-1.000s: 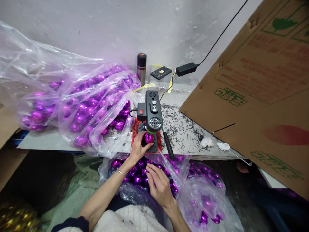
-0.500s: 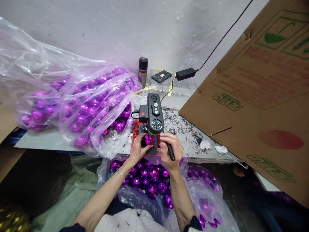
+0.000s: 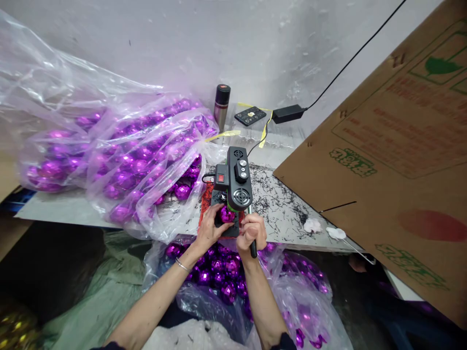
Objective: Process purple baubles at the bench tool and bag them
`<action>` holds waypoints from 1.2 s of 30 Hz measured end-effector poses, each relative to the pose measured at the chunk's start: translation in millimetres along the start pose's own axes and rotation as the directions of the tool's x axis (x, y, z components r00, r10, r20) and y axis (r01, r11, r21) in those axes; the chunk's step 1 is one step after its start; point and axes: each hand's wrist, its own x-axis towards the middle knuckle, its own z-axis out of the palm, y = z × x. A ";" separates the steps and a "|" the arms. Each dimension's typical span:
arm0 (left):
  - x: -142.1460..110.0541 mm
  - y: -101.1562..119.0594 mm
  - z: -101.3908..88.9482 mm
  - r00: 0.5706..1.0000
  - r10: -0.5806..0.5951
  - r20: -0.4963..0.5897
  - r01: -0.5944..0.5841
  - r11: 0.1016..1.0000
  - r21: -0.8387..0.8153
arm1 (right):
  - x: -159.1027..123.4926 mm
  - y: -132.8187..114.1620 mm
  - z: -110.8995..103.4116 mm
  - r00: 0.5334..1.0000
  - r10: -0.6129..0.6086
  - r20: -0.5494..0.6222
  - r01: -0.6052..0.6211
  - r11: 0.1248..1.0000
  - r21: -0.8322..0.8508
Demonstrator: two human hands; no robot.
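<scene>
My left hand (image 3: 210, 226) holds a shiny purple faceted ball (image 3: 226, 214) between thumb and fingers, under the head of a small black press machine (image 3: 240, 177). The machine's round vented end sits right over the ball, hiding its top. My right hand (image 3: 252, 233) is wrapped around the black lever handle (image 3: 253, 249) on the machine's right side. Beneath the machine lies a red mat (image 3: 205, 204) strewn with black bits. An open plastic bag of purple balls (image 3: 219, 272) lies in front of the table edge, below my wrists.
A large clear bag of purple balls (image 3: 134, 160) covers the table's left side. A cardboard box (image 3: 394, 160) leans in from the right. Behind the machine are a flask (image 3: 221, 107), a phone (image 3: 250, 116) and a power adapter (image 3: 289, 114). Black shavings (image 3: 273, 199) litter the tabletop.
My right hand has risen from above the lower bag to the lever and closed around it. The lever has swung toward me. My left hand keeps the ball under the machine's head.
</scene>
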 end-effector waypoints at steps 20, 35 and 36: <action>2.4 1.9 -0.8 1.000 0.001 0.018 -0.001 1.000 -0.006 | -9.3 9.7 0.9 0.998 -0.060 0.001 0.060 0.997 -0.040; -45.1 5.5 -26.4 0.999 -0.015 -0.030 0.012 0.996 -0.089 | 56.8 -39.6 -7.3 0.979 0.200 0.031 -0.201 0.979 0.038; -60.3 2.8 -34.1 1.000 -0.008 -0.022 0.006 0.995 -0.097 | 54.5 -38.8 -7.4 0.981 0.191 0.040 -0.192 0.981 0.031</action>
